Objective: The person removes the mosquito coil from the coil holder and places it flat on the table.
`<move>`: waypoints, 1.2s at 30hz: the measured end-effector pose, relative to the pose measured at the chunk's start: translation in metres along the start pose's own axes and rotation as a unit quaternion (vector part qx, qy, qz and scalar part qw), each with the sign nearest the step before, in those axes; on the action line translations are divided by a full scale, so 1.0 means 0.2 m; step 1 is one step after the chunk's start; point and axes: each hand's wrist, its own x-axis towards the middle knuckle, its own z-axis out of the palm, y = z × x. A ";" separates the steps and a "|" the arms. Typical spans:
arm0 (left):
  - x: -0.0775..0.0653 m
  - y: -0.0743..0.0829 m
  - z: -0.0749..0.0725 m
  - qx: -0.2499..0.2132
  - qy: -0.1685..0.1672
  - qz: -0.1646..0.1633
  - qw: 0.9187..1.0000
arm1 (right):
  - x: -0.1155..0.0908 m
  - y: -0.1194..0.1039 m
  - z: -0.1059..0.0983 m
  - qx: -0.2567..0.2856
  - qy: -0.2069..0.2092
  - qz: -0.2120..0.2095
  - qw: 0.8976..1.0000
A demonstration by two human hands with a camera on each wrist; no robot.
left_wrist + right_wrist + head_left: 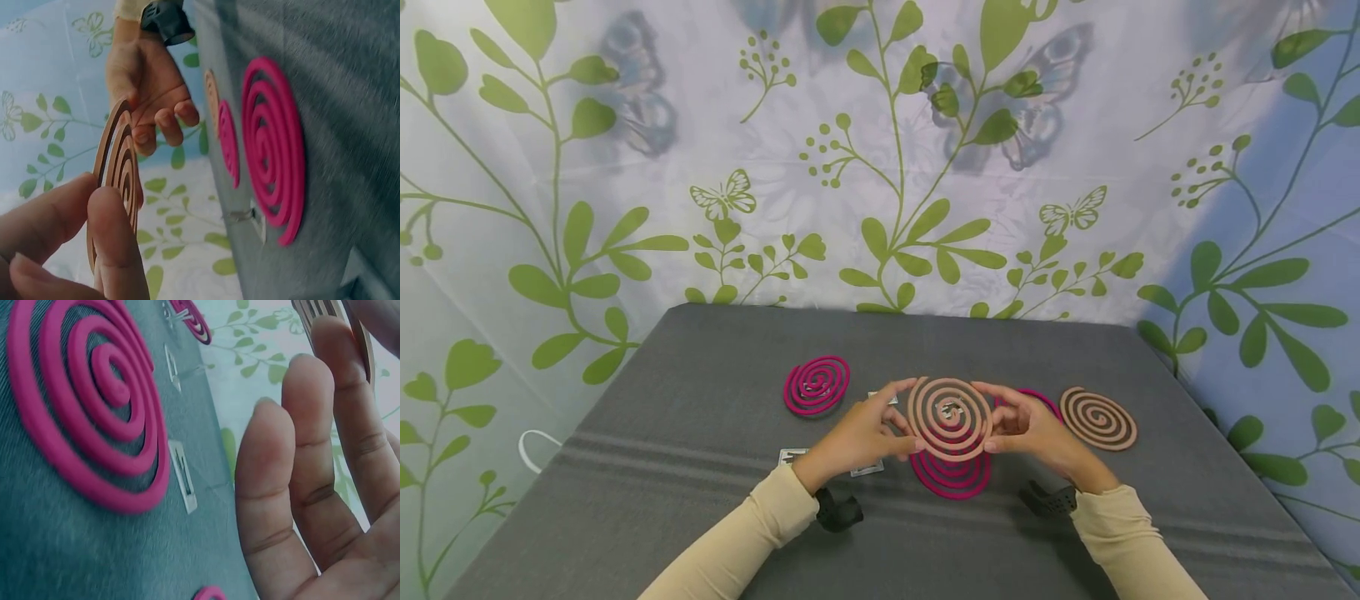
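A light brown mosquito coil [950,434] is held up in front of me, its flat face toward the head view. My left hand [867,429] pinches its left edge between thumb and fingers. At the opposite edge, my right hand [1036,435] pinches it too, the lower fingers standing away from the coil in the right wrist view. From the left wrist view the coil [125,169] appears nearly edge-on. Below it on the table lies a pink coil [953,485], partly covered in the head view. Another pink coil [1043,400] is mostly hidden behind my right hand.
A pink coil [817,386] lies at the back left of the grey table [700,517], and a brown coil [1097,419] at the right. Small metal coil stands [867,470] lie near my left hand. A printed cloth [820,208] hangs behind the table.
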 end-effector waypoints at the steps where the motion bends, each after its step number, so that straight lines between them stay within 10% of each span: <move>1: 0.00 0.00 0.01 0.002 0.000 -0.001 1.000 | -0.01 0.00 -0.01 0.001 -0.002 0.002 1.000; 36: 0.09 -0.02 0.30 0.030 -0.012 -0.025 0.999 | -0.28 0.09 -0.15 -0.008 -0.025 0.029 0.999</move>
